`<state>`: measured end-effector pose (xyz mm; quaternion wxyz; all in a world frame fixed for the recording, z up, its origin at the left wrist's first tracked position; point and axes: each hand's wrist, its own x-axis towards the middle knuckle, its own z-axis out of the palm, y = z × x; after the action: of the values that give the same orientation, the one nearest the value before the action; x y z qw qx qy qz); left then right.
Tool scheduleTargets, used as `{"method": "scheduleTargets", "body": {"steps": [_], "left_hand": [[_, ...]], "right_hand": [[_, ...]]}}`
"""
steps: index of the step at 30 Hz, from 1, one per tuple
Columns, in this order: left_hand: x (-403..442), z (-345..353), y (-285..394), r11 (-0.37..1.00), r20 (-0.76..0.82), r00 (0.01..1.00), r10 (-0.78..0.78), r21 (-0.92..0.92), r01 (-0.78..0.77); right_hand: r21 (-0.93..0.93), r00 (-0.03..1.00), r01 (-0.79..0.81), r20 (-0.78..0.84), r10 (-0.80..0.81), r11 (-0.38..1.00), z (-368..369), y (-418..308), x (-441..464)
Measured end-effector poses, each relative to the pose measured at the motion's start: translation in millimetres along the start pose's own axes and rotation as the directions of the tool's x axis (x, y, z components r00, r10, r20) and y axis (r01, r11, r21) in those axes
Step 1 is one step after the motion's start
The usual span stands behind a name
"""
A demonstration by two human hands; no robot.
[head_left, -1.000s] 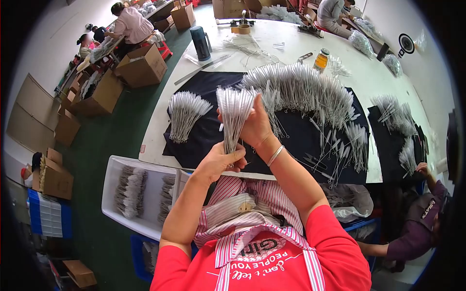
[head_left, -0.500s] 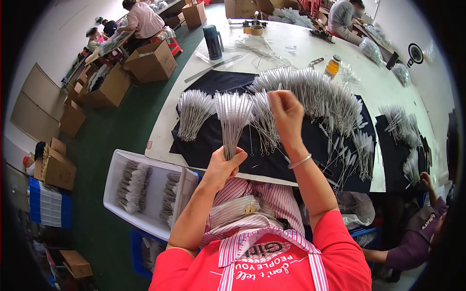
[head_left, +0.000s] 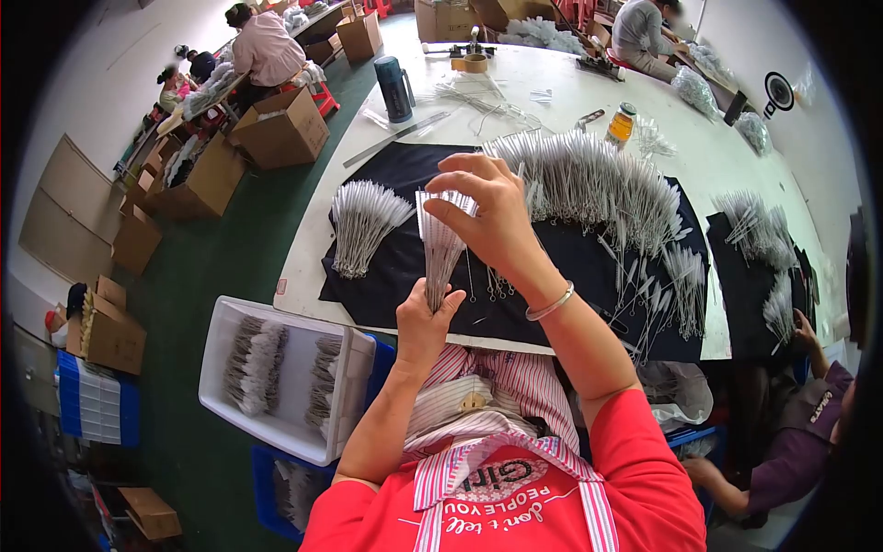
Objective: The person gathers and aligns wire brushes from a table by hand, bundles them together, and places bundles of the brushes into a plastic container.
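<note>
My left hand (head_left: 423, 324) is closed around the wire handles of an upright bundle of straw brushes (head_left: 441, 253), bristles pointing up. Beside the top of that bundle, my right hand (head_left: 495, 213) has its thumb and fingers apart in a curved shape, partly covering the bristles. Whether its fingertips touch them I cannot tell. A fanned pile of straw brushes (head_left: 364, 225) lies to the left on the dark cloth (head_left: 377, 307). A much larger heap of brushes (head_left: 589, 179) spreads to the right, some of it behind my right hand.
A white bin (head_left: 285, 419) with brush bundles stands at the left table edge. On the white table (head_left: 515, 74) are a blue flask (head_left: 394, 90), a metal ruler (head_left: 391, 140), a jar (head_left: 622, 124) and a tape roll (head_left: 470, 63). A co-worker's hand (head_left: 806, 333) is at far right.
My right hand has moved left from the heap to the top of the held bundle, and its closed fingers have spread apart. My left hand still grips the bundle.
</note>
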<state>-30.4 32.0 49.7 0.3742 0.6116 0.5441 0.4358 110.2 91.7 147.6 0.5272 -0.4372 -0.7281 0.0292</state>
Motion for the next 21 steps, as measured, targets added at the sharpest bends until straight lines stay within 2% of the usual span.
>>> {"method": "scheduleTargets", "body": {"steps": [1, 2, 4, 5, 6, 8, 9, 10, 11, 12, 13, 14, 16, 17, 19, 20, 21], "left_hand": [[0, 0, 0, 0.999, 0.004, 1.0, -0.028, -0.019, 0.028], [0, 1, 0, 0.999, 0.002, 1.0, -0.029, -0.022, 0.029], [0, 2, 0, 0.952, 0.118, 0.982, -0.151, -0.249, 0.176], [0, 3, 2, 0.951, 0.118, 0.981, -0.155, -0.252, 0.18], [0, 4, 7, 0.929, 0.127, 0.976, -0.178, -0.305, 0.209], [0, 6, 9, 0.904, 0.14, 0.97, -0.197, -0.358, 0.235], [1, 8, 7, 0.897, 0.128, 0.973, -0.194, -0.379, 0.229], [2, 9, 5, 0.889, 0.115, 0.975, -0.192, -0.401, 0.222], [3, 10, 3, 0.888, 0.117, 0.975, -0.19, -0.403, 0.222], [3, 11, 2, 0.888, 0.113, 0.975, -0.191, -0.403, 0.221], [3, 12, 0, 0.889, 0.109, 0.975, -0.193, -0.401, 0.221], [2, 13, 0, 0.888, 0.108, 0.975, -0.193, -0.403, 0.22], [2, 14, 0, 0.915, 0.078, 0.983, -0.169, -0.357, 0.186], [2, 15, 0, 0.915, 0.078, 0.983, -0.168, -0.358, 0.185], [1, 17, 0, 0.935, 0.057, 0.988, -0.141, -0.319, 0.152], [1, 17, 1, 0.936, 0.062, 0.988, -0.14, -0.317, 0.152], [0, 18, 2, 0.946, 0.058, 0.99, -0.13, -0.293, 0.141]], "right_hand": [[0.079, 0.999, -0.054, -0.001, 0.054, 0.995, -3, -1, 1], [0.078, 0.999, -0.052, 0.002, 0.052, 0.996, -3, -1, 2], [0.279, 0.995, -0.087, -0.016, 0.095, 0.956, -5, 2, 4], [0.16, 0.998, -0.029, -0.051, 0.038, 0.987, -9, 2, 5], [0.159, 0.998, -0.031, -0.048, 0.039, 0.987, -13, 2, 7], [0.07, 0.994, 0.071, -0.088, -0.064, 0.995, -22, 1, 10], [0.153, 0.996, 0.015, -0.091, -0.001, 0.988, -29, -2, 12], [0.15, 0.996, 0.015, -0.091, -0.002, 0.989, -37, -5, 13], [0.369, 0.984, -0.119, -0.083, 0.16, 0.922, -44, -8, 15], [0.568, 0.949, -0.237, -0.038, 0.313, 0.788, -50, -8, 15], [0.737, 0.952, -0.161, -0.06, 0.301, 0.656, -55, -3, 17], [0.794, 0.927, -0.162, -0.081, 0.367, 0.586, -60, -3, 20], [0.907, 0.902, -0.188, 0.008, 0.432, 0.376, -71, 6, 23], [0.907, 0.902, -0.187, 0.007, 0.431, 0.377, -72, 7, 22], [0.649, 0.79, -0.553, 0.21, 0.576, 0.523, -73, 2, 22], [0.455, 0.899, -0.421, 0.099, 0.426, 0.784, -58, -1, 20], [0.237, 0.951, -0.308, 0.089, 0.295, 0.921, -51, -2, 20]]}}
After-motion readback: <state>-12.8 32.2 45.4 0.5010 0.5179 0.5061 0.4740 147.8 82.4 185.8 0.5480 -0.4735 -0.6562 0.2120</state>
